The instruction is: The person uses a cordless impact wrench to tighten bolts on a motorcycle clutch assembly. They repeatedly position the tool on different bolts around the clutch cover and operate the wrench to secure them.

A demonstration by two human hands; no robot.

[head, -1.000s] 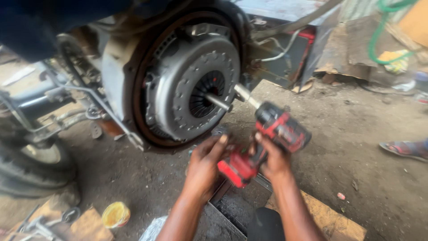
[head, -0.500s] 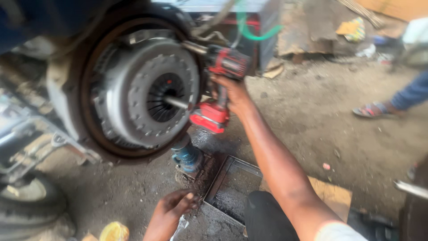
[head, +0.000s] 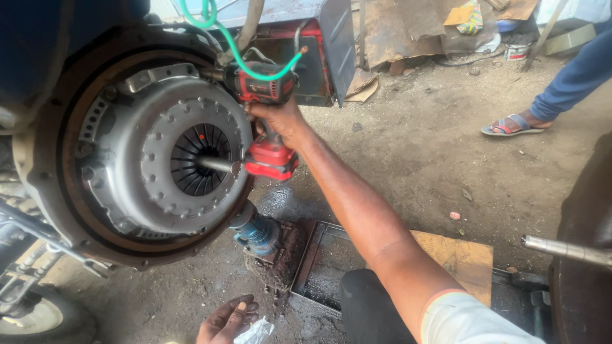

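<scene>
the right hand [head: 280, 121] is clenched around the grip of a red and black cordless impact wrench [head: 264, 114], its nose pressed to the upper right rim of the grey clutch pressure plate [head: 172, 153]. a metal shaft [head: 217, 164] sticks out of the plate's centre. low down, the left hand [head: 226, 318] rests loosely open on a crumpled clear plastic bag [head: 255, 331] on the dirt floor, beside a rusty metal tray [head: 325, 267].

Right hand [head: 280, 121] gripped red-and-black cordless impact wrench [head: 264, 102] against grey round metal clutch cover [head: 159, 153]; left hand [head: 226, 318] touched clear plastic bag [head: 255, 331].
</scene>
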